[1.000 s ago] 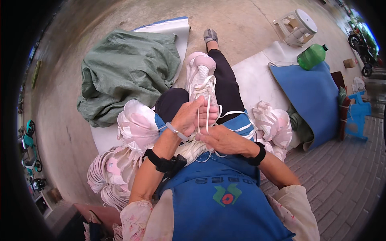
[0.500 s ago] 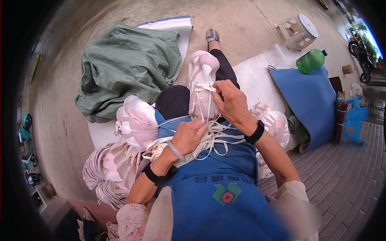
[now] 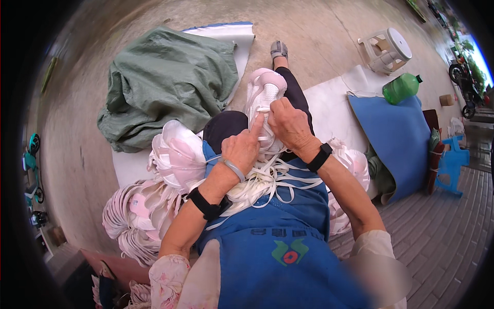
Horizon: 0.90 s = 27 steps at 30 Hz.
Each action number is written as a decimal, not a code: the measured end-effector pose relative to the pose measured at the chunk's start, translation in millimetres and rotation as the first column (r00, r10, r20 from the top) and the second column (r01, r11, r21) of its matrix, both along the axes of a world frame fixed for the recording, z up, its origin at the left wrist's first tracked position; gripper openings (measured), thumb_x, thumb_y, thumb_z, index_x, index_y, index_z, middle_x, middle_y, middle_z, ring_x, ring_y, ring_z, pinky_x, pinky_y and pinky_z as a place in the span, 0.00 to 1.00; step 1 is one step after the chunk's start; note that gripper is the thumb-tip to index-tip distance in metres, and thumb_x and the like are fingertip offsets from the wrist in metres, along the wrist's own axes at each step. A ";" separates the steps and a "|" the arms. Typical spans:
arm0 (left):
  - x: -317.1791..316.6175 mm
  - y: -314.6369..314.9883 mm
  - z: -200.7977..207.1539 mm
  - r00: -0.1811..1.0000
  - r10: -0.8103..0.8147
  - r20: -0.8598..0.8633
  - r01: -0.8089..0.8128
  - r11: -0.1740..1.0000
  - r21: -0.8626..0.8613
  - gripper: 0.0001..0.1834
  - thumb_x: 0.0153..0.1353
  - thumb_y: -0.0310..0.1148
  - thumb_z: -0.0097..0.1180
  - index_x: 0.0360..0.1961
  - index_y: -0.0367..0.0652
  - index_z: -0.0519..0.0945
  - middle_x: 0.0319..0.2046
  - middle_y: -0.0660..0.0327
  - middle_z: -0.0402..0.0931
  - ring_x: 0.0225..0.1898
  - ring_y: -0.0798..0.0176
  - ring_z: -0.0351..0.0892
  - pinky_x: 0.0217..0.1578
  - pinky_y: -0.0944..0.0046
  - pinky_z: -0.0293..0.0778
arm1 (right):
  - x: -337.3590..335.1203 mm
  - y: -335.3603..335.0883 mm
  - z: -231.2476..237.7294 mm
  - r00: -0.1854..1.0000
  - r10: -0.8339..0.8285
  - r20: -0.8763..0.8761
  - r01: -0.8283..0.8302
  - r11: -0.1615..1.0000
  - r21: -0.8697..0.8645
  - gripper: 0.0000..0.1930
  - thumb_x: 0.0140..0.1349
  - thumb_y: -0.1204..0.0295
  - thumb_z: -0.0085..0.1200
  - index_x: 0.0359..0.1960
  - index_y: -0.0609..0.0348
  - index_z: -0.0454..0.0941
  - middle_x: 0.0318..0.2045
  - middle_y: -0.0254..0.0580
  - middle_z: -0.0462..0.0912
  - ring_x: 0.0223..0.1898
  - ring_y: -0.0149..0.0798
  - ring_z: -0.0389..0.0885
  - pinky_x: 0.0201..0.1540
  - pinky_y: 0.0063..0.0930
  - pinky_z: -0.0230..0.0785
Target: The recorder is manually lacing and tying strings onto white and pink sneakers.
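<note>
A pink and white mesh shoe upper (image 3: 267, 95) rests lengthwise over my lap, toe end pointing away from me. White shoelace runs through its eyelets. My right hand (image 3: 291, 125) is closed at the upper's right side, thumb and index finger pinching the lace near the top eyelets. From the left, my left hand (image 3: 242, 148) lies against the upper with its index finger stretched onto the lacing; its other fingers curl underneath, partly hidden, against the upper's edge. A bundle of loose white shoelaces (image 3: 265, 181) spreads over my blue apron (image 3: 267, 247), just below both hands.
Stacked pink uppers lie left (image 3: 139, 213) and right (image 3: 351, 162) of my lap, with another bunch (image 3: 177, 157) by my left knee. A green tarp (image 3: 164, 87) covers something ahead left. A white stool (image 3: 386, 50), green bottle (image 3: 401, 88), blue sheet (image 3: 388, 139) and blue stool (image 3: 452, 165) stand right.
My left hand has moved up from the loose laces to the upper, its index finger now stretched onto the lacing. My right hand has closed in on the lace. The view has shifted slightly.
</note>
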<state>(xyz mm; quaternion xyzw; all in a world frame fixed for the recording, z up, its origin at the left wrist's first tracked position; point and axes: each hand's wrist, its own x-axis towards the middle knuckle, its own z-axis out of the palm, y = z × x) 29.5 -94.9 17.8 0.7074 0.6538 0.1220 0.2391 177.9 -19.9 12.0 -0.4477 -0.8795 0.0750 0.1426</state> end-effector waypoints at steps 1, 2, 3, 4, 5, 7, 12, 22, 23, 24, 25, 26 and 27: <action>-0.3 -1.0 -1.2 0.999 -0.015 -0.036 0.013 0.999 -0.031 0.35 0.55 0.27 0.49 0.66 0.52 0.58 0.26 0.49 0.78 0.27 0.43 0.79 0.28 0.46 0.73 | 1.9 0.5 0.0 0.987 0.044 -0.153 -0.052 0.998 -0.046 0.06 0.55 0.73 0.52 0.32 0.60 0.69 0.28 0.47 0.74 0.25 0.50 0.79 0.25 0.38 0.72; -0.8 -1.9 -2.3 0.999 -0.005 -0.041 0.004 1.000 -0.019 0.35 0.55 0.27 0.49 0.66 0.52 0.58 0.26 0.49 0.78 0.27 0.43 0.79 0.28 0.46 0.73 | 3.8 2.2 0.4 0.949 0.081 -0.305 -0.111 0.990 -0.082 0.06 0.56 0.73 0.52 0.32 0.61 0.69 0.28 0.48 0.73 0.27 0.52 0.78 0.27 0.40 0.71; -1.4 -2.4 -3.1 1.000 -0.010 -0.015 0.010 1.000 0.009 0.34 0.54 0.27 0.49 0.65 0.52 0.59 0.26 0.49 0.78 0.26 0.43 0.79 0.28 0.46 0.73 | 6.9 -0.1 1.4 0.959 0.058 -0.277 -0.107 0.980 -0.166 0.07 0.56 0.72 0.52 0.32 0.61 0.69 0.29 0.49 0.73 0.29 0.55 0.77 0.30 0.43 0.70; -2.2 -2.3 -3.7 1.000 -0.012 0.015 0.012 1.000 0.029 0.34 0.54 0.27 0.49 0.65 0.52 0.60 0.26 0.49 0.78 0.26 0.44 0.78 0.28 0.46 0.73 | 9.7 -0.7 2.4 0.954 0.066 -0.293 -0.113 0.983 -0.146 0.07 0.56 0.72 0.52 0.32 0.61 0.69 0.29 0.49 0.73 0.29 0.55 0.77 0.30 0.43 0.70; -3.2 -2.5 -3.9 1.000 -0.013 0.013 0.013 0.999 0.040 0.34 0.54 0.27 0.49 0.65 0.52 0.60 0.26 0.49 0.78 0.26 0.44 0.78 0.28 0.46 0.73 | 12.6 -1.2 3.6 0.953 0.045 -0.299 -0.099 0.980 -0.170 0.06 0.56 0.72 0.52 0.32 0.60 0.70 0.29 0.49 0.73 0.29 0.54 0.77 0.29 0.43 0.70; -5.1 -2.3 -4.1 0.996 -0.039 0.078 0.035 0.998 0.052 0.34 0.53 0.26 0.49 0.64 0.52 0.61 0.26 0.49 0.79 0.26 0.44 0.79 0.28 0.46 0.73 | 16.3 -3.1 4.7 0.962 0.013 -0.272 -0.065 0.981 -0.184 0.06 0.56 0.72 0.53 0.32 0.58 0.71 0.29 0.47 0.73 0.28 0.52 0.78 0.29 0.41 0.71; -5.8 -4.6 -7.9 0.997 -0.011 0.081 0.011 1.000 0.006 0.36 0.52 0.26 0.49 0.65 0.53 0.59 0.26 0.49 0.78 0.26 0.43 0.78 0.28 0.46 0.73 | 17.6 -7.7 0.2 0.974 0.012 -0.225 -0.041 0.991 -0.124 0.06 0.55 0.73 0.53 0.33 0.58 0.71 0.29 0.46 0.72 0.27 0.51 0.77 0.27 0.39 0.71; -4.5 -2.5 -7.7 0.995 -0.008 0.102 0.013 0.999 -0.046 0.32 0.58 0.32 0.46 0.65 0.55 0.58 0.27 0.48 0.80 0.27 0.43 0.80 0.29 0.45 0.75 | 13.9 -4.6 11.6 0.953 -0.019 -0.302 -0.015 0.994 -0.111 0.06 0.53 0.78 0.52 0.33 0.58 0.72 0.29 0.47 0.70 0.26 0.51 0.76 0.27 0.42 0.70; -6.0 -5.2 -6.1 0.991 0.019 0.130 -0.015 0.999 -0.035 0.29 0.59 0.33 0.45 0.63 0.54 0.61 0.27 0.47 0.80 0.28 0.42 0.80 0.30 0.44 0.75 | 15.4 -5.9 13.1 0.958 -0.014 -0.285 -0.017 0.994 -0.106 0.06 0.53 0.78 0.53 0.33 0.58 0.71 0.29 0.46 0.70 0.26 0.51 0.76 0.27 0.41 0.70; -6.6 -7.7 -4.9 0.985 0.040 0.170 -0.030 0.998 -0.061 0.26 0.60 0.35 0.45 0.61 0.53 0.63 0.26 0.46 0.79 0.29 0.40 0.80 0.31 0.44 0.75 | 16.8 -6.6 13.7 0.964 -0.021 -0.265 -0.017 0.990 -0.143 0.06 0.52 0.77 0.54 0.32 0.58 0.72 0.30 0.47 0.71 0.27 0.51 0.76 0.29 0.42 0.70; -8.5 -10.0 -4.1 0.988 0.048 0.147 -0.044 0.999 -0.027 0.26 0.60 0.35 0.45 0.61 0.53 0.63 0.26 0.46 0.79 0.29 0.40 0.80 0.31 0.44 0.75 | 18.4 -7.2 13.6 0.961 -0.003 -0.275 -0.041 0.987 -0.154 0.07 0.52 0.77 0.54 0.33 0.58 0.72 0.31 0.47 0.71 0.28 0.51 0.76 0.30 0.43 0.70; -9.7 -11.9 -4.0 0.978 0.073 0.195 -0.065 0.997 -0.046 0.22 0.60 0.37 0.45 0.57 0.52 0.66 0.27 0.45 0.79 0.29 0.39 0.79 0.31 0.43 0.74 | 20.2 -7.8 12.6 0.960 0.011 -0.281 -0.060 0.984 -0.168 0.07 0.52 0.77 0.55 0.33 0.58 0.73 0.31 0.47 0.71 0.28 0.51 0.76 0.31 0.44 0.71; -10.5 -13.7 -4.5 0.965 0.095 0.246 -0.082 0.995 -0.060 0.19 0.61 0.39 0.45 0.53 0.50 0.69 0.27 0.44 0.78 0.30 0.38 0.78 0.32 0.43 0.74 | 21.4 -7.4 10.3 0.957 0.015 -0.290 -0.063 0.986 -0.157 0.07 0.52 0.77 0.55 0.33 0.58 0.73 0.31 0.47 0.71 0.28 0.51 0.76 0.31 0.44 0.71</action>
